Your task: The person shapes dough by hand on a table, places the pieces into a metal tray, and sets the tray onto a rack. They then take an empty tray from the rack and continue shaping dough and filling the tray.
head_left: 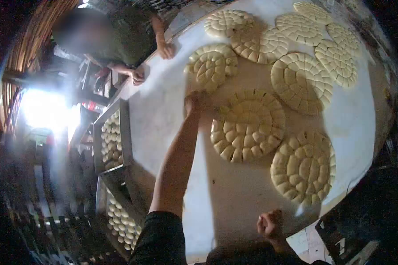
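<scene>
My left hand [197, 104] reaches far out over the table, between a scored dough round [211, 66] at the upper left and a larger one [247, 126] in the middle. Its fingers are blurred and in shadow, so I cannot make out their shape or anything in them. Near the front edge, my right hand [269, 223] is curled into a fist, with nothing visible in it. It sits below another dough round [303, 168], apart from it. Cuts divide these flat, pale rounds into many small pieces.
Several more scored rounds, including a large one [301, 83], lie toward the far right of the pale table [154, 115]. Trays of dough balls [112, 137] stand along the left edge. Across the table, a person [128, 35] has both hands at its edge.
</scene>
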